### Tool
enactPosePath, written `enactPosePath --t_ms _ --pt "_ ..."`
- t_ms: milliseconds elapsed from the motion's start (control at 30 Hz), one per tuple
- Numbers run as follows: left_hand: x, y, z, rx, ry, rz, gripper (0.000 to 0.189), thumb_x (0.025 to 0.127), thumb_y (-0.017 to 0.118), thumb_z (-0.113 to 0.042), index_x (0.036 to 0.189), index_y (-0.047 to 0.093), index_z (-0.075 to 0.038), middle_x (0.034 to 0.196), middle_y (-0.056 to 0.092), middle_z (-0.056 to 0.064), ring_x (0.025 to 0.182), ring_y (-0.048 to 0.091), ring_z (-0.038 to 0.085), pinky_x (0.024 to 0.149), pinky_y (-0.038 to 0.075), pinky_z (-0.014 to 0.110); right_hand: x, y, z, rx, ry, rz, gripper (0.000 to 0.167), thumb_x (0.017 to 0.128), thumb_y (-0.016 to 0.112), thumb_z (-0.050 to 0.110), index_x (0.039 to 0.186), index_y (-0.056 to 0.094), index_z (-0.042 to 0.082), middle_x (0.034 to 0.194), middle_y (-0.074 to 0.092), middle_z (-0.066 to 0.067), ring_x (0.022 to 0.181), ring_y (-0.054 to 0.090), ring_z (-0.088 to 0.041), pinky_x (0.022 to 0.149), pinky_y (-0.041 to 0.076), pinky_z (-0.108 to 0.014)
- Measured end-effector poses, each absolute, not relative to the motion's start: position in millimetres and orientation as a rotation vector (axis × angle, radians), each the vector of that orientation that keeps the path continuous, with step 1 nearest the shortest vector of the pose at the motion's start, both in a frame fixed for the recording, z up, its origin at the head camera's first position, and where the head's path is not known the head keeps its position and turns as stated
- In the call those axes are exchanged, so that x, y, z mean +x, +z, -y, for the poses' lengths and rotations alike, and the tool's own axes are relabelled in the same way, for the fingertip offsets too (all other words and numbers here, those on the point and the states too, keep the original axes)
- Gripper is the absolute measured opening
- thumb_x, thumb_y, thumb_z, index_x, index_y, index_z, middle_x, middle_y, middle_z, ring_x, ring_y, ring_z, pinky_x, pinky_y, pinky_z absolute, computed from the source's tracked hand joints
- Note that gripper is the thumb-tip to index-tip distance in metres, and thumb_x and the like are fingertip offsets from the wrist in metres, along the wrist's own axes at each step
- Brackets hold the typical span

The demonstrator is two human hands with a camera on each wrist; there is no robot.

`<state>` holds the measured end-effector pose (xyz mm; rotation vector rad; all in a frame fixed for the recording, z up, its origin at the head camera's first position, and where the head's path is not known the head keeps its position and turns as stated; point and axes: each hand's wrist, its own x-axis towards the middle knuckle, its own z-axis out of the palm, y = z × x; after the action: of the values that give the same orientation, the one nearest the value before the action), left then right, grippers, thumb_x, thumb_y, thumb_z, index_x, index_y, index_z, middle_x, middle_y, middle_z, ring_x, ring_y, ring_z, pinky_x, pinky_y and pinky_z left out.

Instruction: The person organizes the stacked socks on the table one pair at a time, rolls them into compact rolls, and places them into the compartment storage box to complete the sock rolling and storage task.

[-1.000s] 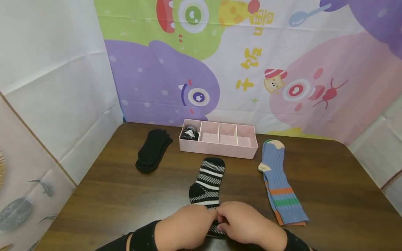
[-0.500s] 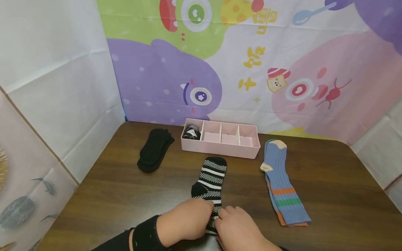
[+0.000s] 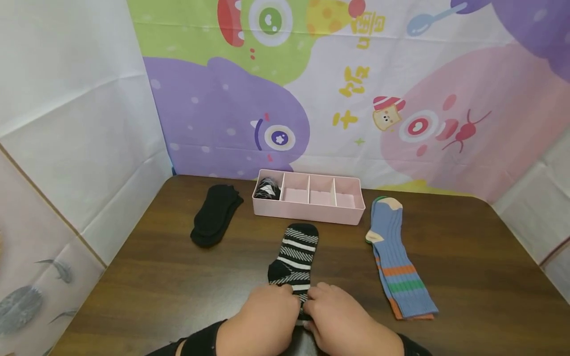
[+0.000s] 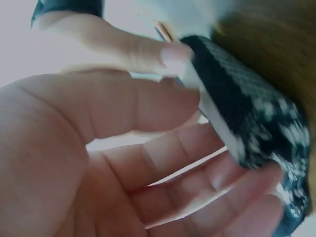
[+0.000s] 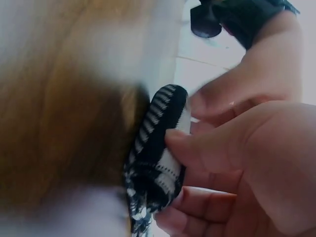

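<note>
A black sock with white and grey stripes [image 3: 298, 252] lies on the table in the head view, toe pointing away from me. My left hand [image 3: 267, 316] grips its near end from the left, and my right hand [image 3: 345, 319] grips that end from the right. Seen from the left wrist, the near end of the striped sock [image 4: 222, 84] is doubled over, with fingers behind it. In the right wrist view, the thumb [image 5: 180, 145] presses on the thick rolled fold of the sock [image 5: 158, 128]. The hands hide part of the leg in the head view.
Behind the sock stands a pink four-slot box [image 3: 309, 211], with a rolled black-and-white sock [image 3: 267, 189] in its leftmost slot. Black socks [image 3: 215, 215] lie at left, and long blue socks with orange and green bands [image 3: 396, 262] at right. A cartoon backdrop [image 3: 347, 148] hangs behind the table [image 3: 178, 287].
The striped sock's near end has been folded away from me and looks shorter. My right hand shifted nearer, then forward again, level with the left. The other socks and the box stay put.
</note>
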<state>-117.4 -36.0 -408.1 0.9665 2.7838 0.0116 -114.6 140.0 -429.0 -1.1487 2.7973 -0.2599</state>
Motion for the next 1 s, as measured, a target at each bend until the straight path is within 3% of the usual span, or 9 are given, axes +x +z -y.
enactPosePath --t_ms 100,233,400,567,767,1000 --pt "-117 -409 34 0.933 0.034 -2.734 0.022 0.088 0.081 -0.025 0.107 0.075 -0.015 0.099 0.068 -0.002 0.086 0.064 0.012 0.068 0.057 0.038 -118 -430 -143 -1.142 -0.340 -2.775 0.007 0.092 0.077 0.025 0.097 0.075 0.021 0.087 0.058 0.013 0.080 0.053 -0.007 0.072 0.049 -0.029" --pt "-119 -411 35 0.980 0.034 -2.749 0.026 0.093 0.077 -0.022 0.117 0.070 -0.015 0.100 0.070 -0.002 0.089 0.065 0.010 0.074 0.057 0.034 -127 -433 -152 -1.052 -0.568 -2.715 0.010 0.094 0.077 0.027 0.103 0.073 0.025 0.087 0.063 0.017 0.082 0.060 -0.005 0.073 0.052 -0.031" --pt "-123 -412 36 0.999 0.087 -2.780 0.026 0.092 0.076 -0.016 0.117 0.068 -0.014 0.095 0.071 0.000 0.087 0.065 0.012 0.075 0.057 0.035 -136 -435 -158 -0.935 -0.763 -2.677 0.011 0.095 0.076 0.027 0.099 0.066 0.027 0.077 0.056 0.018 0.069 0.053 -0.002 0.063 0.046 -0.028" --pt "-127 -413 36 0.951 0.150 -2.820 0.022 0.091 0.075 -0.013 0.112 0.069 -0.010 0.092 0.067 0.006 0.084 0.064 0.017 0.070 0.057 0.036 -132 -432 -153 -1.055 -0.643 -2.828 0.007 0.095 0.076 0.023 0.096 0.070 0.025 0.089 0.056 0.017 0.078 0.053 -0.002 0.071 0.049 -0.029" --pt "-132 -415 37 0.975 0.089 -2.842 0.018 0.090 0.076 -0.014 0.105 0.071 -0.007 0.087 0.065 0.005 0.083 0.063 0.016 0.068 0.056 0.033 -127 -431 -148 -1.207 -0.426 -2.936 0.003 0.094 0.075 0.024 0.095 0.074 0.021 0.090 0.058 0.012 0.080 0.055 -0.006 0.073 0.052 -0.032" --pt "-135 -415 39 0.961 0.153 -2.804 0.026 0.089 0.077 -0.014 0.111 0.068 -0.005 0.093 0.070 0.007 0.087 0.067 0.016 0.072 0.057 0.035 -126 -431 -146 -1.202 -0.253 -2.898 0.026 0.085 0.084 0.033 0.105 0.073 0.019 0.097 0.061 0.008 0.086 0.058 -0.010 0.077 0.053 -0.036"
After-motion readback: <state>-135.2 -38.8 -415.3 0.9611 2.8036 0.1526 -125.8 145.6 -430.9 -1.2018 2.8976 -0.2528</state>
